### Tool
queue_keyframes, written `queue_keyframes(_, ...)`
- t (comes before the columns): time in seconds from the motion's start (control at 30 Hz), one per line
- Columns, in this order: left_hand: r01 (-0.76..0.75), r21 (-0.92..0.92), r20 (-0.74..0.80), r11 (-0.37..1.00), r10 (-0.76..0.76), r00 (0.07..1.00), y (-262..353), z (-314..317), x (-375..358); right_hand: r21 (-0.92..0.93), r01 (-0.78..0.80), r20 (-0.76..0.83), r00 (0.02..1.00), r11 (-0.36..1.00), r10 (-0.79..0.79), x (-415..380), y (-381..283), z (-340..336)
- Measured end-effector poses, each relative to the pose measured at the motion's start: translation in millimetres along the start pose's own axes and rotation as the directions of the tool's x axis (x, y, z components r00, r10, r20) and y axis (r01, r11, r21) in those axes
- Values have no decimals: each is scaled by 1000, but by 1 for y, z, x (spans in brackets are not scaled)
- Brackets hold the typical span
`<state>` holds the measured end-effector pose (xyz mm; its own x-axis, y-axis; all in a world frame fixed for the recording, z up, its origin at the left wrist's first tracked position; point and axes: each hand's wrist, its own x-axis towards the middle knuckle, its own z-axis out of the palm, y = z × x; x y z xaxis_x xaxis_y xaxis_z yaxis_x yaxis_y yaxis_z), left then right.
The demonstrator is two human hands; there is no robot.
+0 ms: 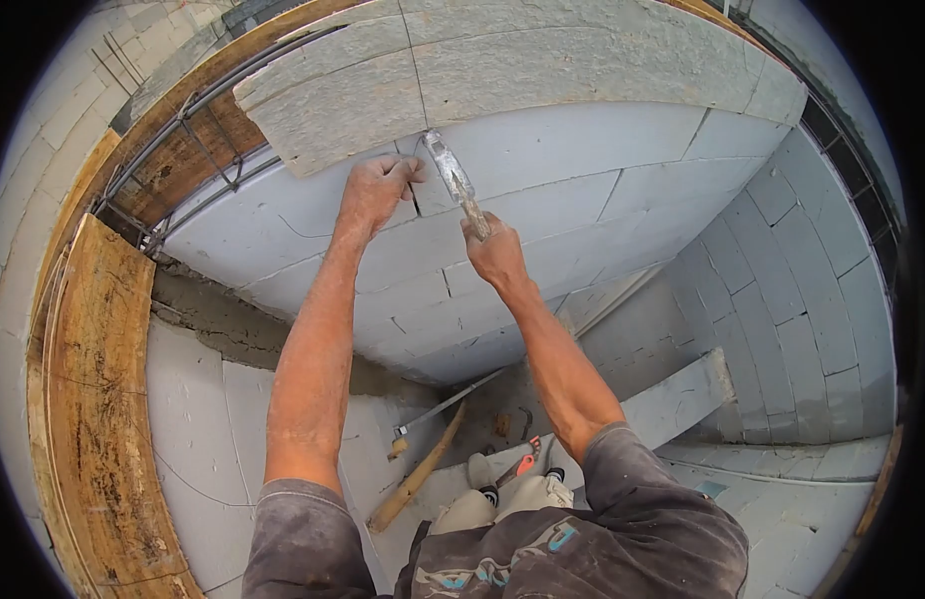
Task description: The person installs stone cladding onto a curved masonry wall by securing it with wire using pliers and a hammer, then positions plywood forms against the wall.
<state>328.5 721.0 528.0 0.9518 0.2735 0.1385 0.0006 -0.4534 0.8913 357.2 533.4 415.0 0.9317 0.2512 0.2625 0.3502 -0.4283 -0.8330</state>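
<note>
My right hand [497, 252] is wrapped around the handle of a hammer [449, 168], whose worn metal head rests at or very near the lower edge of a rough grey board [333, 100]. Just left of the hammer, my left hand [380, 187] is closed in a pinch by the pale block wall [552, 200]. What its fingers hold is too small to name. A thin dark line, a wire or a seam, runs down the board to the hammer head. Below the left fingers a dark upright gap shows between blocks.
Steel rebar [183, 115] and timber boards [98, 399] line the left and top. Beneath me are a wooden pole [418, 469], a red-handled tool [527, 461] and a long pale plank [682, 399]. Another block wall [802, 299] rises on the right.
</note>
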Motion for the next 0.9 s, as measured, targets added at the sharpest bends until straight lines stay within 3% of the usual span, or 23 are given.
queue_keyframes(0.1,-14,-75,-30,997,12,999,-1,3,2,96,10,-32,999,995,-7,-15,-11,-9)
queue_keyframes(0.2,83,73,8,994,-84,996,0,-3,2,170,138,-119,986,976,-119,-23,4,-2)
queue_keyframes(0.3,52,34,24,998,-52,998,4,-2,1,36,-32,18,999,999,31,0,6,2)
queue_keyframes(0.4,7,-81,-3,997,-7,1000,-8,2,6,35,-10,-1,1000,999,10,-11,0,-8)
queue_keyframes(0.6,23,-65,21,998,-22,1000,-12,1,8,81,-47,-47,998,996,51,-56,3,-25)
queue_keyframes(0.8,167,-93,57,982,-162,985,2,-1,6,128,-178,-49,982,976,185,-82,-10,-46)
queue_keyframes(0.9,72,32,81,997,-75,994,-2,-2,4,240,-146,-130,975,960,181,-98,-5,-46)
